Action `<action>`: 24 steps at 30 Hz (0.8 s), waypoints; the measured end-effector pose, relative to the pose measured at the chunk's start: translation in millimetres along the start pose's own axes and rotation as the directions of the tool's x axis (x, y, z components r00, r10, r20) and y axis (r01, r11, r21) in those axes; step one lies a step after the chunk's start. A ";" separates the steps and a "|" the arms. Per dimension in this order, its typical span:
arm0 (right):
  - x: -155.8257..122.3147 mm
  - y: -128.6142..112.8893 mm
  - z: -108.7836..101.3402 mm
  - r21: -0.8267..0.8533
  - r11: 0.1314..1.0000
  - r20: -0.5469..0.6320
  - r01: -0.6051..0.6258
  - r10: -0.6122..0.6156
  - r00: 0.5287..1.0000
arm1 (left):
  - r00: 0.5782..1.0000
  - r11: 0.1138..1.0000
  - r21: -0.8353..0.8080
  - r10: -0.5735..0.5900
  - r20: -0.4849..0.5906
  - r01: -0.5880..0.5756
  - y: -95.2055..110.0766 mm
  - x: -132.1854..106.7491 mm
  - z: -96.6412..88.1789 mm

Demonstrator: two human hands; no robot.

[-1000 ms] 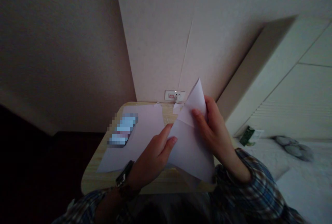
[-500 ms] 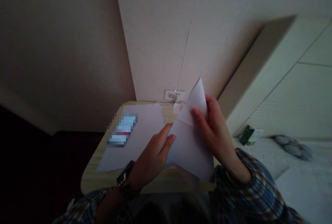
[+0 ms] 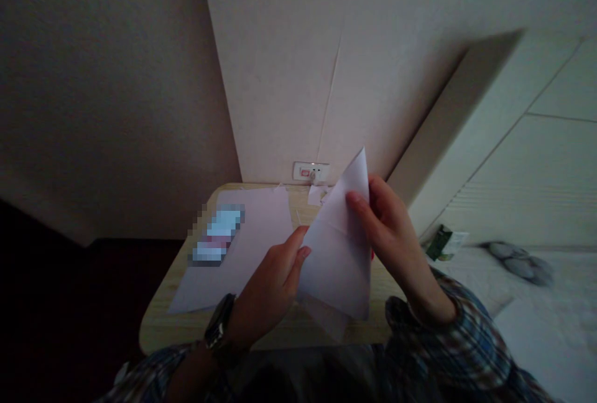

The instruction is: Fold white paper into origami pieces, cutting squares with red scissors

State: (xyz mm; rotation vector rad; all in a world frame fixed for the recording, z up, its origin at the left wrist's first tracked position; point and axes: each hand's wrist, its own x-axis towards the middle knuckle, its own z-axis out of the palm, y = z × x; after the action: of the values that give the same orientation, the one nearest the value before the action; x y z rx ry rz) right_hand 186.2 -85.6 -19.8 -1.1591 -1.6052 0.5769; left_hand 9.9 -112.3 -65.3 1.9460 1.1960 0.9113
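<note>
A folded sheet of white paper [image 3: 338, 254] is held up above a small wooden table [image 3: 265, 334], its pointed corner at the top. My left hand [image 3: 275, 278] pinches its left edge between thumb and fingers. Higher up, on the right edge, my right hand [image 3: 389, 222] grips it, thumb on the near face and fingers behind, partly hidden. A faint crease crosses the paper, and a second layer shows beneath its lower edge. Left of my hands, more white paper [image 3: 254, 222] lies flat on the table, with a lit phone [image 3: 217, 235], its screen blurred, on top.
Small paper scraps [image 3: 317, 194] lie at the table's back edge, below a wall socket [image 3: 311, 171] with a plug. To the right is a white bed surface [image 3: 485, 291] with a green-and-white packet [image 3: 445, 242] and a grey rounded item [image 3: 520, 263].
The folded paper has turned slightly, its lower right corner shifting left and its tip a little lower. Both hands keep their hold on it. The whole view has shifted slightly.
</note>
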 end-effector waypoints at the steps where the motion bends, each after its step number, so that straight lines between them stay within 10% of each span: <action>1: 0.1 0.3 -0.6 0.029 0.999 0.000 -0.018 0.018 1.000 | 1.000 1.000 -0.007 -0.002 0.015 0.002 -0.3 0.2 -0.4; 24: 8.1 -5.3 -13.4 0.230 0.972 -0.022 -0.052 0.059 0.998 | 0.999 1.000 0.015 0.004 0.041 -0.005 -3.3 -3.5 -8.2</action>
State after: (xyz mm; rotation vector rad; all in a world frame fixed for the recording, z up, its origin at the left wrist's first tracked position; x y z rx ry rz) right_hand 196.3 -83.0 -7.0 -1.0366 -1.4426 0.7585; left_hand 0.5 -112.9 -64.4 1.9708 1.1793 0.8629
